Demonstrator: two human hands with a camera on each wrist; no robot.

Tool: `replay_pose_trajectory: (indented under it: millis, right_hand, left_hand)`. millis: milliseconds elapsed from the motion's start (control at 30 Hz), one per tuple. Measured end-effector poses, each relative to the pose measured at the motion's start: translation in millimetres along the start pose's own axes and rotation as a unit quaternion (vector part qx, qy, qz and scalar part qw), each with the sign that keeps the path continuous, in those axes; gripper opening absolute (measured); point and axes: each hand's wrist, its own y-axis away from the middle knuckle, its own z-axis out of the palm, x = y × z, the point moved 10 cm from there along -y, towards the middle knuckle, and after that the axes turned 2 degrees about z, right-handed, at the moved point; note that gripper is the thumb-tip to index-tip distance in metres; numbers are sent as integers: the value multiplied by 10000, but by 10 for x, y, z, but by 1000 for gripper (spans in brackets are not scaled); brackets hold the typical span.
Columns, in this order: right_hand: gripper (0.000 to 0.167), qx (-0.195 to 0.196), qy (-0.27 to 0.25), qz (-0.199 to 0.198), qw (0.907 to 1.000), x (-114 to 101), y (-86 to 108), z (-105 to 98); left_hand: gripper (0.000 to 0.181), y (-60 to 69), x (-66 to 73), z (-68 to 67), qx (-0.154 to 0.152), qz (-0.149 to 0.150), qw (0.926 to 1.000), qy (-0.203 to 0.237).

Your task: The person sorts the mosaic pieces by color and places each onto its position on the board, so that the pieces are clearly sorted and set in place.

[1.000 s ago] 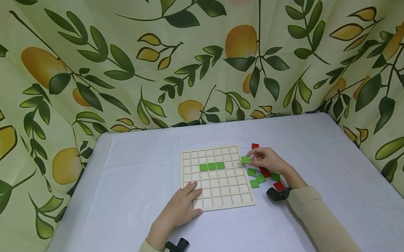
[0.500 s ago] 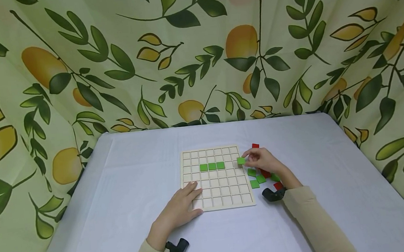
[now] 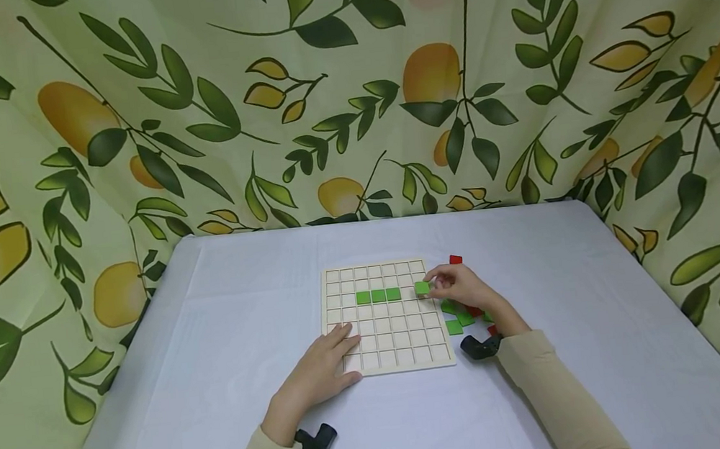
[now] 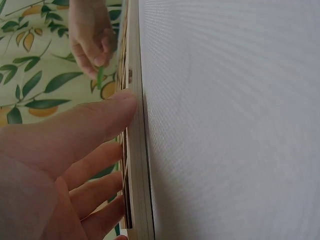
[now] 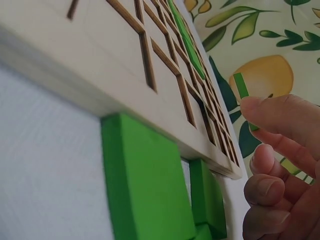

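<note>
Leftward from the board's right edge since the earliest head frame, the person's right hand (image 3: 464,287) has carried a small square green tile (image 3: 422,288), which now hangs above the rightmost columns of the grid. Thumb and fingertip of that hand pinch the tile by its edge, and the right wrist view shows it held clear of the board, with the other fingers curled beneath. The left hand (image 3: 322,367) is in the same place as before, fingers spread over the near left corner of the square pale wooden gridded board (image 3: 404,339), thumb against its near edge. Three green square tiles (image 3: 378,296) sit side by side in the third row from the far edge. Just beside the board's right side, loose green tiles (image 3: 454,327) lie near several red square tiles (image 3: 456,259), some partly hidden by the right arm. Under everything spreads a white cloth-covered table (image 3: 244,301); behind it hangs a cream curtain (image 3: 211,166) printed with orange fruit and green leaves.
</note>
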Motion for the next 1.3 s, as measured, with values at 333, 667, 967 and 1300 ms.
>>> replay_pose_trajectory:
  millis: [333, 667, 967, 1300]
  right_hand:
    - [31, -75, -9, -122, 9999, -74, -43, 56]
    - [30, -50, 92, -60, 9999, -42, -106, 98]
    - [29, -100, 99, 12, 9999, -78, -108, 143]
    - [27, -136, 197, -32, 9997, -106, -133, 189]
  left_hand:
    - [59, 2, 17, -17, 18, 50, 10000, -24]
    - [59, -8, -8, 3, 17, 12, 10000, 23]
    - [59, -2, -8, 1, -8, -19, 10000, 97]
    - [59, 4, -15, 6, -3, -10, 9999, 123]
